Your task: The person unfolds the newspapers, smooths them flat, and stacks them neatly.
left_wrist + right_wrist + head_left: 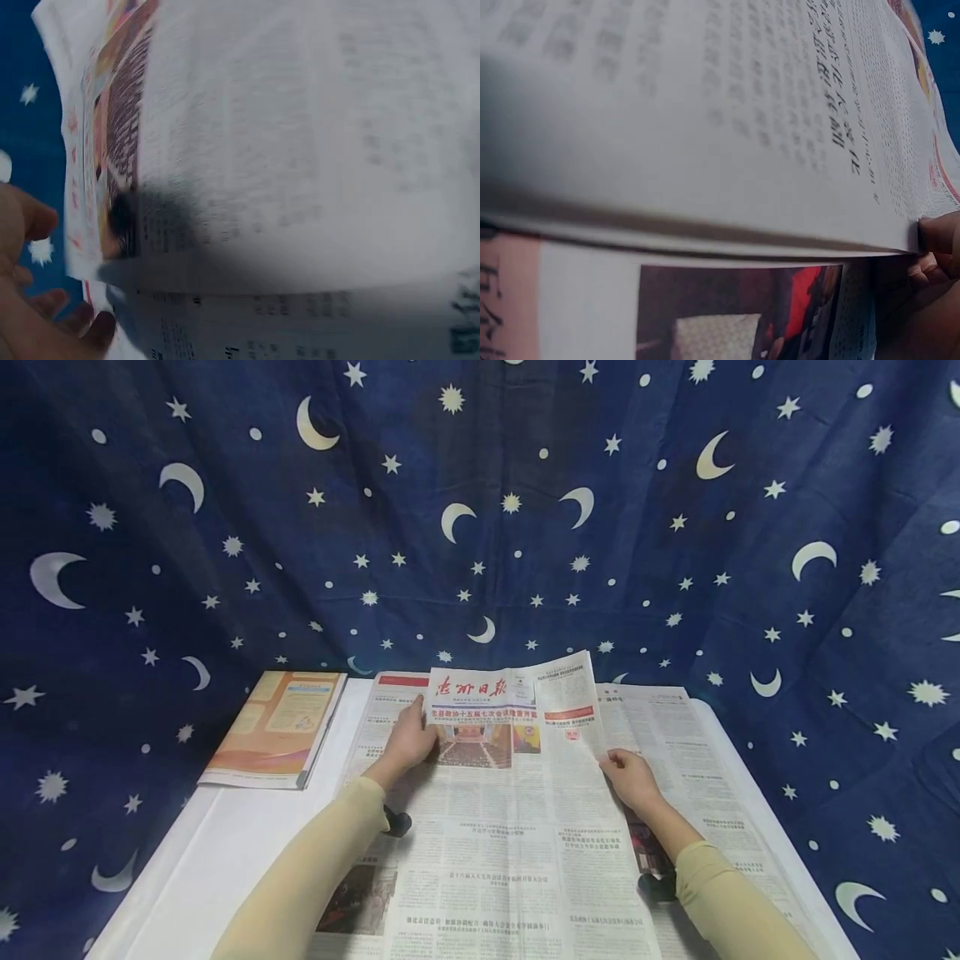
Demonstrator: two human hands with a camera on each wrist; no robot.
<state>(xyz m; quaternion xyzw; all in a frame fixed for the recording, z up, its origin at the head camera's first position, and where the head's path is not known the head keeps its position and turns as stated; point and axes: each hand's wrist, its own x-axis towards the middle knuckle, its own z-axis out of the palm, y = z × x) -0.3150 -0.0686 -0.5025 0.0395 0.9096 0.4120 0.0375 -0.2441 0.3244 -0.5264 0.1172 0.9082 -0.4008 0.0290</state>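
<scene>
A folded newspaper (487, 802) with a red title, a blue line and a colour photo near its top lies over another, spread newspaper (690, 752). At its left edge is my left hand (411, 739). In the left wrist view that hand's thumb (36, 217) stands apart from the loosely bent fingers (79, 330), beside the paper's edge. My right hand (632, 777) pinches the right edge between thumb and fingers. In the right wrist view this edge (780, 240) is lifted above the sheet beneath. The upper right corner of the held paper sticks up.
A stack of orange-covered booklets (273, 727) lies on the left of the white table (247, 835). A dark blue curtain (525, 593) with moons and stars hangs right behind the table and down both sides.
</scene>
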